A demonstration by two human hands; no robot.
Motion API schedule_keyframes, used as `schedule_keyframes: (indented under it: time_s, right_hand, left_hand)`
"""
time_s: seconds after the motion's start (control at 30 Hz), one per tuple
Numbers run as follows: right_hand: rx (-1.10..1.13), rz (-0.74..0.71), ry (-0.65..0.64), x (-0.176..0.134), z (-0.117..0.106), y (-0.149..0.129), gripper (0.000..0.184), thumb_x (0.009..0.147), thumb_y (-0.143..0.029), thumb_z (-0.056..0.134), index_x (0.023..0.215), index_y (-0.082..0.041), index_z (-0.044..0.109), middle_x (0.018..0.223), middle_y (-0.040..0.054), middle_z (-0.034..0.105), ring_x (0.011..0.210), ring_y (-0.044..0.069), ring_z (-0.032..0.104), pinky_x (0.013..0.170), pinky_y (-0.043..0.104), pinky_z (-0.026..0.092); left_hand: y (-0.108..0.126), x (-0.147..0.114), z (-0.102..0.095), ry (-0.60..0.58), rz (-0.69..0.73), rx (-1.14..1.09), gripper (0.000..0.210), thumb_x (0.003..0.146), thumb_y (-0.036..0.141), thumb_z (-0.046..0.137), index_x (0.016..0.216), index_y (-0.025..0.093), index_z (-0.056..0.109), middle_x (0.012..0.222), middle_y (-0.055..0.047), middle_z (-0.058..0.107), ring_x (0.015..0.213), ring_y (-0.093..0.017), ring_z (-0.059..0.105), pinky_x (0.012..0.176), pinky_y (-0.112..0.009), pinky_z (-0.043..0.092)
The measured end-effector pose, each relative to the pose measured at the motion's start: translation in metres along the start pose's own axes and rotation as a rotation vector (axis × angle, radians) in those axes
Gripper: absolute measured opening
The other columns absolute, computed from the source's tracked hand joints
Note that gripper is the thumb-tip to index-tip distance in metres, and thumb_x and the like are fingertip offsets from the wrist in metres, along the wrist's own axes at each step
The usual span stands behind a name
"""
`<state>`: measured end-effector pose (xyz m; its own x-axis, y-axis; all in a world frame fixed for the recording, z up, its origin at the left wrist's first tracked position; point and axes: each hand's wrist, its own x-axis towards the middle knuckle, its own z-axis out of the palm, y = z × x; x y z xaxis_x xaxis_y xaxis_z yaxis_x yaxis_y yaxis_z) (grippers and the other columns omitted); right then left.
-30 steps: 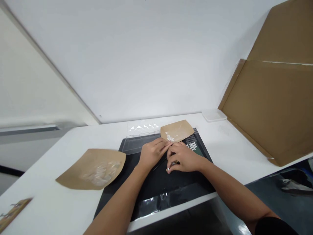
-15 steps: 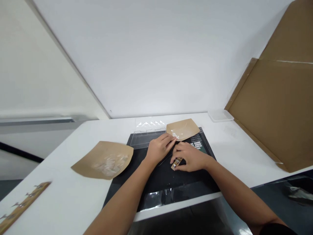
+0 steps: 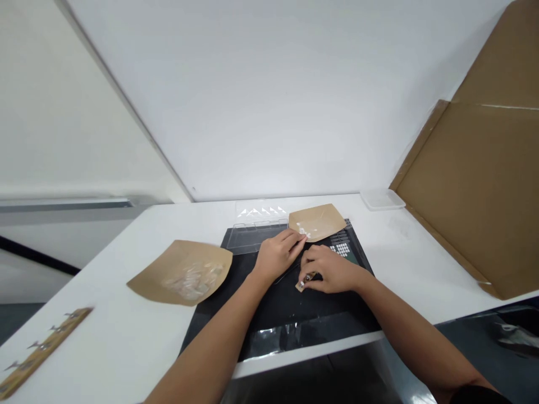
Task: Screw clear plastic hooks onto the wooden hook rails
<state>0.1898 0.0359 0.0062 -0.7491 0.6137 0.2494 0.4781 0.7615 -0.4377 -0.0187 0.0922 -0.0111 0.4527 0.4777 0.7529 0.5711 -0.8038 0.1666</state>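
My right hand (image 3: 330, 269) is closed around a small light-wood piece (image 3: 300, 287) with shiny metal fittings, low over the black mat (image 3: 311, 308). My fingers cover most of that piece. My left hand (image 3: 278, 253) has its fingertips pressed together at the near edge of a brown paper tray (image 3: 322, 219). Small white bits (image 3: 304, 231) lie in this tray, right by the fingertips. Whatever the left fingers pinch is too small to make out. Under the left hand, a thin dark rod (image 3: 286, 274) rests on the mat.
On the left, a larger brown paper tray (image 3: 154, 278) bears clear plastic packets (image 3: 193, 280). A wooden strip with metal clips (image 3: 46, 350) lies at the lower left. Clear plastic trays (image 3: 256, 235) stand behind my left hand. A translucent box (image 3: 382, 200) and cardboard (image 3: 475, 191) are at right.
The view has shifted slightly. My right hand has turned a little, so less of the wooden piece shows. The left fingertips stay at the tray's edge.
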Motion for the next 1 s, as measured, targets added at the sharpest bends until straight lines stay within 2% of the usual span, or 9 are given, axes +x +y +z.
schedule_keyframes:
  time_s: [0.2, 0.6, 0.87, 1.0]
  right_hand:
    - [0.013, -0.022, 0.023, 0.002, 0.006, 0.004, 0.006, 0.095, -0.020, 0.078, 0.099, -0.023, 0.082, 0.098, 0.0037, 0.073, 0.099, 0.020, 0.067, 0.101, 0.037, 0.045]
    - [0.011, -0.001, 0.048, 0.004, 0.009, 0.001, 0.007, 0.096, -0.021, 0.078, 0.101, -0.022, 0.082, 0.104, 0.0038, 0.075, 0.099, 0.018, 0.069, 0.093, 0.032, 0.047]
    - [-0.056, -0.004, 0.065, 0.004, 0.014, 0.004, 0.008, 0.100, -0.031, 0.077, 0.099, -0.025, 0.082, 0.103, 0.0025, 0.077, 0.101, 0.019, 0.069, 0.089, 0.033, 0.041]
    - [-0.051, 0.022, 0.060, 0.005, 0.014, 0.003, 0.007, 0.099, -0.031, 0.079, 0.097, -0.026, 0.083, 0.102, 0.0005, 0.076, 0.101, 0.017, 0.068, 0.087, 0.032, 0.038]
  left_hand:
    - [0.000, 0.000, 0.001, -0.004, -0.004, -0.003, 0.018, 0.107, 0.027, 0.061, 0.100, 0.019, 0.076, 0.096, -0.005, 0.081, 0.083, -0.017, 0.078, 0.069, -0.025, 0.058]
    - [0.002, 0.001, 0.000, -0.015, -0.012, -0.013, 0.021, 0.109, 0.028, 0.058, 0.099, 0.018, 0.074, 0.094, -0.007, 0.080, 0.082, -0.018, 0.077, 0.070, -0.026, 0.058]
    - [0.003, 0.001, -0.001, -0.024, -0.025, -0.025, 0.020, 0.108, 0.028, 0.057, 0.100, 0.019, 0.073, 0.093, -0.006, 0.079, 0.080, -0.017, 0.074, 0.067, -0.026, 0.057]
    - [0.003, 0.001, -0.001, -0.021, -0.027, -0.027, 0.019, 0.108, 0.027, 0.057, 0.100, 0.019, 0.073, 0.093, -0.006, 0.078, 0.081, -0.017, 0.074, 0.067, -0.026, 0.055]
